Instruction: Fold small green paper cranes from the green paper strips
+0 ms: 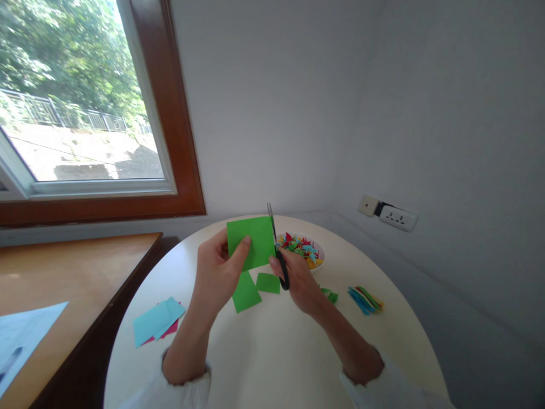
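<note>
My left hand (221, 262) pinches a green square of paper (255, 236) between thumb and fingers, holding it up above the table. In my right hand (298, 275) is a pair of scissors with black handles (283, 272), the blades pointing away from me along the paper's right edge. Whether the blades touch the paper, I cannot tell. Below the hands lie two more green paper pieces, a larger one (246, 294) and a smaller one (269, 283). Behind my right hand stands a white bowl (320, 264) full of small colourful paper bits (304, 247).
The round white table (272, 352) bears light blue sheets (155, 324) over pink ones at left. A stack of coloured paper strips (366, 301) and crumpled green pieces (330, 295) lie at right. A wooden desk (85, 267) adjoins on the left; walls stand behind.
</note>
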Demonstrator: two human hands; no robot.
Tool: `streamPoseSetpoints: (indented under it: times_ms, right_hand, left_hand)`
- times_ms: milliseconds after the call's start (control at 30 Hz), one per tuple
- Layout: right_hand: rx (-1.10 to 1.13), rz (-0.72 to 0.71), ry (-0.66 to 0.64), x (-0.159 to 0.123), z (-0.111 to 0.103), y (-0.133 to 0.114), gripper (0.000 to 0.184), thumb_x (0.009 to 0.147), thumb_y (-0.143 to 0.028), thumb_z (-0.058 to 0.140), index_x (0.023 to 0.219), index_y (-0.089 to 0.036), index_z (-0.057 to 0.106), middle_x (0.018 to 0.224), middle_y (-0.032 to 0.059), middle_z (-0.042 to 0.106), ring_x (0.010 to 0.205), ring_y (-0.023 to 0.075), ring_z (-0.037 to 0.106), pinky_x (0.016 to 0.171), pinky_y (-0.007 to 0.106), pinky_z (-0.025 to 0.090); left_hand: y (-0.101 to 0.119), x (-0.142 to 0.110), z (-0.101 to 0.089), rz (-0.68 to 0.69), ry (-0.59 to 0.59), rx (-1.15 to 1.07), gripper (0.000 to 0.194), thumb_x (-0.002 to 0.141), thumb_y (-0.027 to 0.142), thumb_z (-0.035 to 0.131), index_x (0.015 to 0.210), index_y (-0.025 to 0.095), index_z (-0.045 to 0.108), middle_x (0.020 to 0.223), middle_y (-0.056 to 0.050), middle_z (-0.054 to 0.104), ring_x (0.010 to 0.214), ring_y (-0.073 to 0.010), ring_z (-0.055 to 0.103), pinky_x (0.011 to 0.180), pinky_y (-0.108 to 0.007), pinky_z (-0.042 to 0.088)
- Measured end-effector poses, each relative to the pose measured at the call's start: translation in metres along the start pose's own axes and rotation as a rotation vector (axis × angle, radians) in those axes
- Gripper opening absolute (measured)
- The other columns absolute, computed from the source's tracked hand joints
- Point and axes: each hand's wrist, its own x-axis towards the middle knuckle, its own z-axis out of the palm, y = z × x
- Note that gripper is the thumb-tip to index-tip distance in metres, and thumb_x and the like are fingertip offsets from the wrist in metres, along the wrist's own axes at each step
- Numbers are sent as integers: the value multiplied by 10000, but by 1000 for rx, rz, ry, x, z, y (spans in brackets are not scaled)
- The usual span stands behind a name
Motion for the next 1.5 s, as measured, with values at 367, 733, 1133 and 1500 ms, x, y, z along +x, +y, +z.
streamPoseSetpoints:
  times_ms: [367,733,1133,1500]
  right_hand:
    - [3,23,20,-1,2,-3,349,829,-446,396,583,-208,326,539,-53,320,499,88,285,469,236,238]
    - [-8,13,30,3,-4,-2,391,816,-516,377,575,-211,329,534,-43,339,503,97,320,465,237,253]
    - [-60,45,48,2,-9,-2,401,825,-475,421,556,-209,287,521,-62,271,493,82,252,469,241,196]
    - [-475,223,-51,-15,-39,16,320,787,-371,468,550,-201,337,493,-60,345,466,87,304,461,231,204]
  left_hand:
    - [0,0,0,13,2,7,131,705,259,567,692,144,629,623,-2,631,552,-122,553,482,-212,457]
    - [-1,1,-2,26,2,-1,127,719,264,575,705,152,632,646,-6,637,583,-131,565,513,-223,471]
    - [-1,2,-5,18,28,7,134,724,265,574,682,147,621,641,-9,630,583,-132,568,502,-220,467]
    - [-13,13,-24,63,-119,87,178,739,301,594,776,146,673,775,-37,674,748,-176,616,668,-264,495]
